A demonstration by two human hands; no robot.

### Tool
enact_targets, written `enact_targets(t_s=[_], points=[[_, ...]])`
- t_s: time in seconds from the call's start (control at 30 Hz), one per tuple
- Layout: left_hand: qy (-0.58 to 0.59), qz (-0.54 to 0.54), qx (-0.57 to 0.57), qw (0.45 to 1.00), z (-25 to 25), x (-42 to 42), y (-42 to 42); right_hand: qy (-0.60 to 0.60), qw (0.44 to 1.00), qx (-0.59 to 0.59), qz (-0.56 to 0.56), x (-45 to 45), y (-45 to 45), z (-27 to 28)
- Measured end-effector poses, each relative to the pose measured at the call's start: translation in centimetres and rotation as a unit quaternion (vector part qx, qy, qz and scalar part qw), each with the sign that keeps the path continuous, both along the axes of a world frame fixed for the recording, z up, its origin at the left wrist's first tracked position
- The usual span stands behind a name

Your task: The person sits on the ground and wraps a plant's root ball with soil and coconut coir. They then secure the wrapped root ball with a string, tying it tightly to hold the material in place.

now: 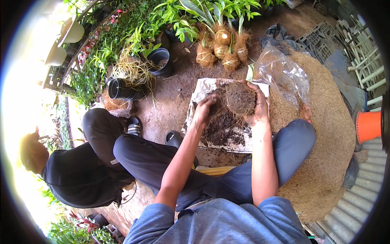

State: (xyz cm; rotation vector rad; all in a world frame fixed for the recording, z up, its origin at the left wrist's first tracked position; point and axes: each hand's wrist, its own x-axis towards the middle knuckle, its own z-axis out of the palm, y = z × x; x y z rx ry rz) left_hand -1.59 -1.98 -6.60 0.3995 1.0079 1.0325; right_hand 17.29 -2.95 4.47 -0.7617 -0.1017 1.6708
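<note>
My right hand (258, 105) holds a round ball of soil and roots (241, 98), its fingers wrapped around the right side. A short variegated leaf (250, 72) sticks up at the ball's top edge. Just left of the ball is my left hand (208, 107), fingers curled and soiled, apart from it; whether anything lies within them cannot be told. Beneath both hands a white plastic sack (202, 87) bears loose dark soil (218, 134) and fibres. Beyond the sack stand several fibre-wrapped root balls (230, 61) tied with strands, with snake plant leaves (218, 13) above them.
A clear plastic bag (281, 76) lies on a large heap of dry fibre (326, 137) at right. Black pots (160, 62) and pale strands (131, 71) lie at upper left. Another person (82, 174) in black sits at left. An orange pot (368, 126) is far right.
</note>
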Motion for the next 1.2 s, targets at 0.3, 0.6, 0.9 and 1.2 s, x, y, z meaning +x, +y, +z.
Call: enact_targets(t_s=[0.3, 0.6, 0.9, 1.2], points=[[0.346, 0.035, 0.524, 0.778, 15.9, 5.1, -0.8, -0.008, 0.998, 0.062, 0.033, -1.9, -0.2, -2.8], [0.534, -0.093, 0.595, 0.593, 16.4, 6.6, -3.6, 0.024, 0.991, 0.129, -0.022, -1.6, -1.2, -2.5], [0.531, -0.121, 0.604, 0.582, 16.2, 5.9, -1.0, 0.005, 0.995, 0.093, -0.043, -2.2, -0.1, -3.1], [0.593, -0.056, 0.594, 0.54, 15.1, 6.9, -2.4, 0.044, 0.995, 0.088, -0.016, -1.9, -1.0, 0.5]])
